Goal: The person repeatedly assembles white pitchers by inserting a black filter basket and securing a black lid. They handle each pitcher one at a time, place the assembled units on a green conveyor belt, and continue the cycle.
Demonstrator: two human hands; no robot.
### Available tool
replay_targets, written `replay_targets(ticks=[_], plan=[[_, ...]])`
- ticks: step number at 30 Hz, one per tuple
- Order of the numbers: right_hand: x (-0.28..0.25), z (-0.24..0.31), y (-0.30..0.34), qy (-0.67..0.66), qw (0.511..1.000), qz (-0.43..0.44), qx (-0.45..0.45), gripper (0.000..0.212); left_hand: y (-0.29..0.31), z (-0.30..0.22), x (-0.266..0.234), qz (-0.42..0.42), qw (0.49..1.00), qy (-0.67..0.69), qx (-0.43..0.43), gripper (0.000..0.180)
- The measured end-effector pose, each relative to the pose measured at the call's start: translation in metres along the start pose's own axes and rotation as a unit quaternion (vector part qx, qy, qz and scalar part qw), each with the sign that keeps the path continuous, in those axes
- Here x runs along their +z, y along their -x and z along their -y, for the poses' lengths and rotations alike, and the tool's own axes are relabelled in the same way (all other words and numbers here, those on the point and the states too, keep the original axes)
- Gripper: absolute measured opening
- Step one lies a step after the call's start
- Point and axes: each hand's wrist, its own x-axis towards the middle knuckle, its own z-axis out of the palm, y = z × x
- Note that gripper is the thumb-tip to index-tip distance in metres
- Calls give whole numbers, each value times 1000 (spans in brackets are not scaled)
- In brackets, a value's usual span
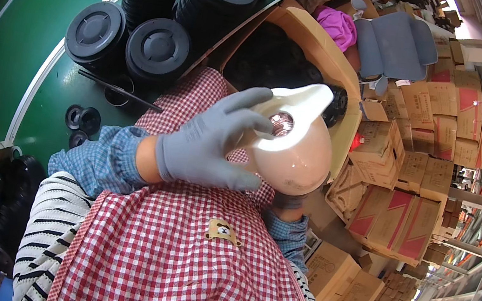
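Observation:
A cream, round-bodied jug (297,160) with a pouring spout tilts in front of my chest. Its round mouth shows a shiny, mirror-like inside. My left hand (211,139), in a grey glove, is at the rim with its fingers spread. One finger lies across the edge of the mouth, while the thumb is beside the lower body. Behind the jug, my right hand (291,201) supports it from the far side; the wrist and a little of the glove show, and its fingers are hidden.
Stacks of black ridged round discs (158,46) stand on the green table (16,1), with a dark rod (119,90) nearby. An open carton (329,53) holds black bags. Beyond are a grey chair (395,45) and piled cardboard boxes (393,222).

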Motion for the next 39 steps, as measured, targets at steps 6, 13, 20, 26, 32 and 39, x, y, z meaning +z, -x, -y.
replay_targets(ticks=[6, 13, 20, 26, 32, 39], plan=[[-1, -11, 2, 10, 1000, -15, 17, 77, -5, -11, 12, -8, 975, -207, 86, 67], [5, -15, 12, 23, 999, -29, 22, 75, -6, -16, 25, -33, 983, -125, 131, 50], [4, -10, 13, 26, 998, -46, 27, 74, -2, -14, 27, -43, 974, -159, 154, 45], [-3, -6, 5, 36, 998, -53, 27, 72, -5, -1, 27, -17, 988, -106, 112, 73], [-28, 48, 1, 147, 983, -105, 25, 71, -3, 13, 13, -5, 999, 42, 17, 123], [38, 90, 4, 514, 839, -152, 90, 68, -14, 73, 20, 41, 943, 79, -320, 85]])
